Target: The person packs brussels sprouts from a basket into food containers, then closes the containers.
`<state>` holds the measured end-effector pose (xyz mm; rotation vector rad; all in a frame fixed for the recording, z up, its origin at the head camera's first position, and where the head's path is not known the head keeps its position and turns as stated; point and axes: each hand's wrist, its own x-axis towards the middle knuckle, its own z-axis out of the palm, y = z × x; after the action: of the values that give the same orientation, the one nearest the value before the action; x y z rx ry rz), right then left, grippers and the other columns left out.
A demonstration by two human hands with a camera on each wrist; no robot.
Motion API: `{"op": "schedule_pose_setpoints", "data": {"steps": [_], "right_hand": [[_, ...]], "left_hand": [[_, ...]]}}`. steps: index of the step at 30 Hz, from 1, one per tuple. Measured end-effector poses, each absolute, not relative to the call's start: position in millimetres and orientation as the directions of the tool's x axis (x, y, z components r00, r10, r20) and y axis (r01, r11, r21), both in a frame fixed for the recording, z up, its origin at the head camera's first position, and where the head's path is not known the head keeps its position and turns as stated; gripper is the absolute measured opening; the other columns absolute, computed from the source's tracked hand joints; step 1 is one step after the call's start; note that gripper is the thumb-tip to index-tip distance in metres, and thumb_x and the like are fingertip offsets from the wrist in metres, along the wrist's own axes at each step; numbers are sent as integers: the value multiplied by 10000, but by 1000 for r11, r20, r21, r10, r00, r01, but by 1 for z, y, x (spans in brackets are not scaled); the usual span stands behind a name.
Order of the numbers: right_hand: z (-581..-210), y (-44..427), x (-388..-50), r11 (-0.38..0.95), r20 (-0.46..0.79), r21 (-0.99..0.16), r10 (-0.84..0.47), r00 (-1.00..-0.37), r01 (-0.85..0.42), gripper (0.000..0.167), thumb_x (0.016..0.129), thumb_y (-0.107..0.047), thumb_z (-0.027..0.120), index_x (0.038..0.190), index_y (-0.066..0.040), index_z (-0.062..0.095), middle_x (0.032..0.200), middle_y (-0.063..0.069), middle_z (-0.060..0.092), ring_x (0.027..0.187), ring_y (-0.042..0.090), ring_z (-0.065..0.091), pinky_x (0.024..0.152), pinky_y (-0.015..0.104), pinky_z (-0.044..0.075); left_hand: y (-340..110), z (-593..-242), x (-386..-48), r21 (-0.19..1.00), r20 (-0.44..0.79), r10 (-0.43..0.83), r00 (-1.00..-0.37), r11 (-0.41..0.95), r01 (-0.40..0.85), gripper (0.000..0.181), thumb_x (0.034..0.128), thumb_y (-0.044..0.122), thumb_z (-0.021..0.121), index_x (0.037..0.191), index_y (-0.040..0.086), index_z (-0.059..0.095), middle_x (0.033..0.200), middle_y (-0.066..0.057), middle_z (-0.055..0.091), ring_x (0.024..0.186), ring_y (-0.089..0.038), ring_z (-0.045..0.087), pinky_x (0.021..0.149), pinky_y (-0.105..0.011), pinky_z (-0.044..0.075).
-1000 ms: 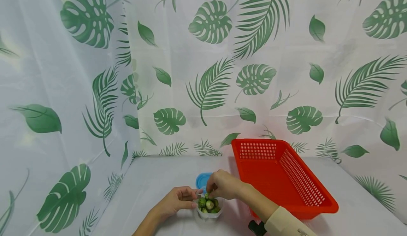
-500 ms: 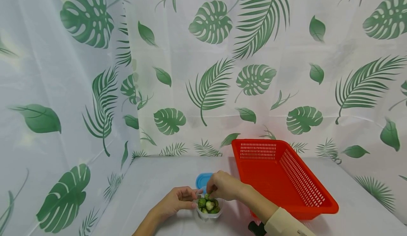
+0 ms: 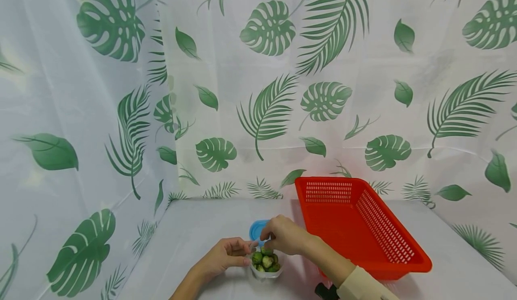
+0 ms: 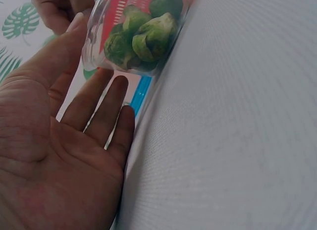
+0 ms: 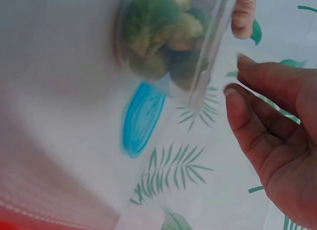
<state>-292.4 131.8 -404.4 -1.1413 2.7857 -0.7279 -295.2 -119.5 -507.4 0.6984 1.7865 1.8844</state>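
A small clear plastic container (image 3: pixel 265 275) holds several green Brussels sprouts (image 3: pixel 268 262) on the white table. My left hand (image 3: pixel 226 256) is at its left side, thumb and index fingertip by the rim. In the left wrist view the other fingers of that hand (image 4: pixel 74 136) extend loosely below the container (image 4: pixel 91 59). Over the back of the container is my right hand (image 3: pixel 286 236), its fingers bent. The right wrist view has its thumb and fingertips slightly apart with nothing between them. Behind the container lies a blue lid (image 3: pixel 257 229).
A large red perforated plastic basket (image 3: pixel 343 228) stands to the right, next to my right forearm. A small black object (image 3: pixel 326 291) is partly seen under the right wrist. A white curtain with green leaf prints (image 3: pixel 226 111) hangs behind and at the left.
My right fingertips have lifted slightly off the sprout at the back of the container, and more of that sprout shows now. The left hand has stayed in place.
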Motion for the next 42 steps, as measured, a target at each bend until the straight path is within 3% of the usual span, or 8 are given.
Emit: {"op": "schedule_pose_setpoints", "data": {"steps": [4,9,19,22,25,32,37,42], "right_hand": [[-403,128,-288,611,233,-468,-611,-757,-638,163,908,-89,803,1068,-59,799,985,17,765,786,23,618,730,178,576],[-405,122,-282,563,355,-555,-506,-786,-612,219,944,-60,753,1163,-68,757,1130,49,741,938,140,681,867,292,622],[-418,114,-279,444,493,-683,-305,-815,-580,288,935,-113,781,1216,-148,732,1200,29,736,1048,214,668,954,434,606],[-425,113,-281,424,493,-721,-243,-836,-548,282,941,-110,774,1210,-181,729,1212,-6,730,1088,253,659,994,459,578],[-430,112,-283,389,480,-769,-176,-860,-508,264,953,-104,758,1195,-206,736,1220,-23,729,1130,310,645,1033,497,543],[-443,111,-286,332,428,-838,-91,-899,-433,233,965,-111,741,1185,-189,746,1250,-5,730,1199,284,618,1111,571,471],[-456,113,-294,260,360,-898,-33,-933,-355,223,973,-90,722,1194,-112,741,1281,76,719,1269,329,566,1166,620,375],[-470,118,-304,238,272,-936,22,-962,-259,242,989,-127,706,1224,-79,737,1305,130,695,1247,329,558,1106,553,440]], "left_hand": [[-121,-508,-295,997,69,611,-788,-55,45,375,957,123,755,1254,-61,621,1470,-184,609,1414,-288,551,1061,-296,536],[-121,-507,-298,993,116,547,-829,-48,107,442,1002,186,707,1372,-10,566,1450,-212,606,1372,-315,585,1060,-308,536],[-113,-506,-307,980,188,423,-886,-26,196,434,1005,217,708,1347,-22,587,1424,-264,611,1360,-390,579,1011,-199,525],[-110,-505,-308,974,196,379,-904,28,223,414,1010,242,704,1325,-11,615,1394,-243,638,1333,-355,606,1020,-237,539],[-107,-504,-310,965,200,340,-919,96,246,397,1018,264,693,1315,7,635,1375,-217,657,1317,-339,618,1059,-355,546],[-99,-507,-317,920,235,299,-925,239,311,399,1024,290,684,1340,49,651,1402,-159,656,1382,-420,545,1133,-614,441],[-99,-512,-321,887,244,267,-932,326,326,410,1010,297,703,1362,91,662,1449,-129,635,1442,-446,478,1155,-664,384],[-100,-515,-321,881,242,259,-935,346,323,455,997,296,717,1390,77,646,1476,-139,615,1473,-432,443,1177,-665,350]]}}
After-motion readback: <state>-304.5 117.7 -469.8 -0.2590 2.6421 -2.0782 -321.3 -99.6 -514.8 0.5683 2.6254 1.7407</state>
